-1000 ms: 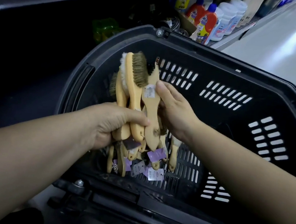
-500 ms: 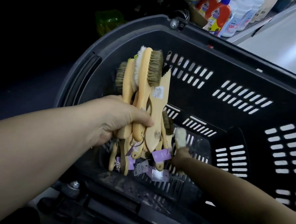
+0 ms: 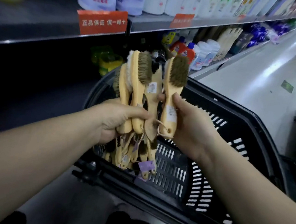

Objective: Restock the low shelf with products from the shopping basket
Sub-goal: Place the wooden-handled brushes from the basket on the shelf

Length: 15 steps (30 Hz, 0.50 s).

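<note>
Brushes (image 3: 137, 85) bunched upright in my left hand (image 3: 119, 120); right hand (image 3: 187, 126) grips one brush (image 3: 173, 89) beside them, above basket (image 3: 250, 132).

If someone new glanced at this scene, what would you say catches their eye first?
Dead centre, the left hand grips a bundle of wooden brushes, bristles up, above the black basket. Right beside it, the right hand holds a single brush upright by its handle. Behind them, an orange sign stands out on the shelf edge.
</note>
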Motion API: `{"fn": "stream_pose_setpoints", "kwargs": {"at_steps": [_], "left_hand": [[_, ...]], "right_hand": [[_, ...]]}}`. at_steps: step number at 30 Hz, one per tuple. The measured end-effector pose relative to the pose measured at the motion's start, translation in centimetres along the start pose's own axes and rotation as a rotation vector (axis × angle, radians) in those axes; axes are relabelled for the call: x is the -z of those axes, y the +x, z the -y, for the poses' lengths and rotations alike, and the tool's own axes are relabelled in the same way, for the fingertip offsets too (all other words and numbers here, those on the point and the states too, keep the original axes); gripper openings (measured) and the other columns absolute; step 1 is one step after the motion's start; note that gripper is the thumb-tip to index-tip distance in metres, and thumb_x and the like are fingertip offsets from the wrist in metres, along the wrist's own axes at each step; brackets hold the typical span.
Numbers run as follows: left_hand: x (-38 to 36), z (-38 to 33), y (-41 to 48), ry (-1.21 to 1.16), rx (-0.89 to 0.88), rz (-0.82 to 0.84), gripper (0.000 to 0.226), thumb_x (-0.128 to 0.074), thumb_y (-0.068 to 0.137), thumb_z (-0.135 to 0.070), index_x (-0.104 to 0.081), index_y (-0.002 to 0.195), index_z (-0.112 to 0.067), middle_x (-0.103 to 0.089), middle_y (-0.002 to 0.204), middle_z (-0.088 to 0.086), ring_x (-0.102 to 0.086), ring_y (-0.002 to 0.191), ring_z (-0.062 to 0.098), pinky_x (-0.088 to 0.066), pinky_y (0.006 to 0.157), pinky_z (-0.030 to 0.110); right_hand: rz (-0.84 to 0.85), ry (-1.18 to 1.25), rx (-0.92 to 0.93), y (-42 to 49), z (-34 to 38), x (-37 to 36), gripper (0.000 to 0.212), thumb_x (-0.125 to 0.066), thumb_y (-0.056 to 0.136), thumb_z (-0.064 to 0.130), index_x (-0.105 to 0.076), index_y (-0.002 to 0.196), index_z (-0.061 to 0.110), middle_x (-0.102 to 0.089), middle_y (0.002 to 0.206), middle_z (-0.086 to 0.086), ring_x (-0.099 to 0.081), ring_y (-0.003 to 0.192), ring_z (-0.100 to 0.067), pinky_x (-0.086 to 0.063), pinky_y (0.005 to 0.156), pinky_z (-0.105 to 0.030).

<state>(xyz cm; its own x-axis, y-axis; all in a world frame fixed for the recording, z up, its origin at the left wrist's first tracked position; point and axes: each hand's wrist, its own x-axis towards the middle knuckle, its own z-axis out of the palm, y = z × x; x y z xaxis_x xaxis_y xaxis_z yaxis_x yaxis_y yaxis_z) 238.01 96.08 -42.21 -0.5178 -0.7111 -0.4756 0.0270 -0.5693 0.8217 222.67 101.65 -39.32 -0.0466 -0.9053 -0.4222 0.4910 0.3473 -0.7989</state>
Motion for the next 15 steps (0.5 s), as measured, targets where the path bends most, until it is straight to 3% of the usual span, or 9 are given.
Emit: {"fn": "stream_pose_setpoints", "kwargs": {"at_steps": [4, 7, 12, 15], "left_hand": [[2.1, -1.1, -5.1, -0.071, -0.096, -0.007, 0.036, -0.069, 0.068, 0.0, -0.07, 0.102, -0.01, -0.071, 0.1, 0.019, -0.07, 0.086, 0.03, -0.057, 0.076, 0.043], [4.9, -1.3, -9.4, -0.091, -0.141, 0.026, 0.033, -0.068, 0.061, -0.004, -0.076, 0.092, -0.013, -0.074, 0.091, 0.011, -0.072, 0.075, 0.022, -0.059, 0.06, 0.034], [11.0, -0.5, -15.6, 0.02, -0.128, -0.181, 0.045, -0.071, 0.057, -0.003, -0.068, 0.102, -0.005, -0.069, 0.098, 0.025, -0.066, 0.085, 0.034, -0.052, 0.075, 0.041], [14.9, 0.5, -18.2, 0.058, -0.044, -0.32, 0.038, -0.068, 0.067, 0.008, -0.063, 0.103, -0.001, -0.067, 0.089, 0.024, -0.064, 0.079, 0.033, -0.053, 0.069, 0.04]], "right_hand": [[0.105, -0.118, 0.068, -2.3, -0.5, -4.8, 0.029, -0.039, 0.099, 0.025, -0.064, 0.099, 0.009, -0.073, 0.094, -0.011, -0.07, 0.084, -0.022, -0.057, 0.069, -0.033], [0.195, -0.219, 0.077, -3.3, -1.3, -8.3, 0.028, -0.042, 0.098, 0.024, -0.064, 0.097, 0.008, -0.072, 0.082, -0.008, -0.068, 0.072, -0.019, -0.054, 0.066, -0.033], [0.32, -0.378, -0.04, -4.3, -4.1, -14.0, 0.035, -0.041, 0.099, 0.026, -0.063, 0.08, 0.006, -0.064, 0.059, -0.009, -0.059, 0.047, -0.016, -0.045, 0.044, -0.018], [0.31, -0.455, -0.095, -3.4, -6.9, -17.0, 0.03, -0.039, 0.1, 0.022, -0.06, 0.085, 0.007, -0.063, 0.064, -0.007, -0.055, 0.048, -0.013, -0.042, 0.043, -0.018]]}}
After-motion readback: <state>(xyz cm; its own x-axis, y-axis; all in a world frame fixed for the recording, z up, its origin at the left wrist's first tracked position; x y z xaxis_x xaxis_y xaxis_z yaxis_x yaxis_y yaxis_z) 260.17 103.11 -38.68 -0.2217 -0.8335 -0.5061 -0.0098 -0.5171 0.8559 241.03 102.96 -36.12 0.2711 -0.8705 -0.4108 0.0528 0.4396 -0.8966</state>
